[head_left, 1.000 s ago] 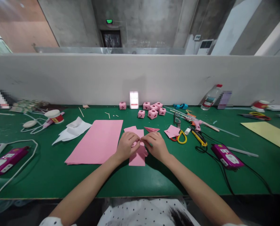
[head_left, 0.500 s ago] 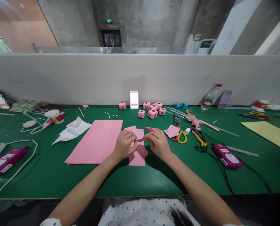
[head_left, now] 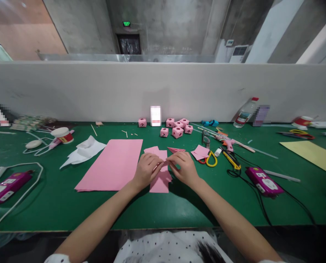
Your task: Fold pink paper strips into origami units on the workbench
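Both of my hands meet above a small pile of pink paper pieces (head_left: 159,185), fingertips pinched close together. My left hand (head_left: 148,170) is closed on one end of a small pink paper piece (head_left: 165,161), mostly hidden by the fingers. At its other end, my right hand (head_left: 183,166) pinches it between thumb and forefinger. Just beyond the right fingers lies a folded, pointed pink paper (head_left: 175,149). To the left is a stack of large pink sheets (head_left: 112,166). Several folded pink paper cubes (head_left: 177,132) stand at the back, near a propped phone (head_left: 155,116).
Small pink squares (head_left: 200,152) overlap yellow-handled scissors (head_left: 211,159) on the right. Beyond are a utility knife (head_left: 232,160), a pink glue gun (head_left: 229,144), a purple power strip (head_left: 264,181) with black cables and a bottle (head_left: 245,114). Crumpled white paper (head_left: 83,150) and a paper cup (head_left: 63,135) sit left.
My left fingers have straightened and shifted slightly right, closer to my right fingertips, covering more of the small paper piece. The things on the table stay in place.
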`<state>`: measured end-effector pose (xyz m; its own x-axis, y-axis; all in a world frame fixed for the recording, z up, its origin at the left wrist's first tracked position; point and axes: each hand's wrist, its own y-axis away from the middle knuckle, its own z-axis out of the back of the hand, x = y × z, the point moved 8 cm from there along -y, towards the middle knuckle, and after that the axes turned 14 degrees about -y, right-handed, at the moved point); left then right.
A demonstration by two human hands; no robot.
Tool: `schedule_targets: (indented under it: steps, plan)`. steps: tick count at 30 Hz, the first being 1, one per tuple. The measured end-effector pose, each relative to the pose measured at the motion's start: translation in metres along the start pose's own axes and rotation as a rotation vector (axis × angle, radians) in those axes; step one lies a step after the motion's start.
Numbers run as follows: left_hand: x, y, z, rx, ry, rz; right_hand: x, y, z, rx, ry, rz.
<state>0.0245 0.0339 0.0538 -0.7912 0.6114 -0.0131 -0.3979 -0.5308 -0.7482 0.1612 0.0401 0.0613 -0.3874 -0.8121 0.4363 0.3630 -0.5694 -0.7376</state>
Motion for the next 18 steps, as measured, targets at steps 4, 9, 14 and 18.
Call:
schedule_targets:
  steps: [4, 9, 14, 18]
  plan:
    - [-0.004, 0.001, -0.002, 0.016, -0.009, -0.034, 0.004, 0.0, -0.005, 0.055, -0.004, 0.011]
    - [-0.011, 0.001, -0.005, 0.053, -0.022, -0.096, 0.004, 0.0, -0.008, 0.076, 0.013, 0.005]
    - [-0.009, -0.002, -0.005, 0.05, -0.045, -0.083, -0.002, -0.002, -0.004, 0.06, 0.042, -0.005]
    - [-0.006, -0.003, -0.002, 0.042, -0.056, -0.072, -0.014, -0.004, 0.008, -0.004, 0.083, -0.028]
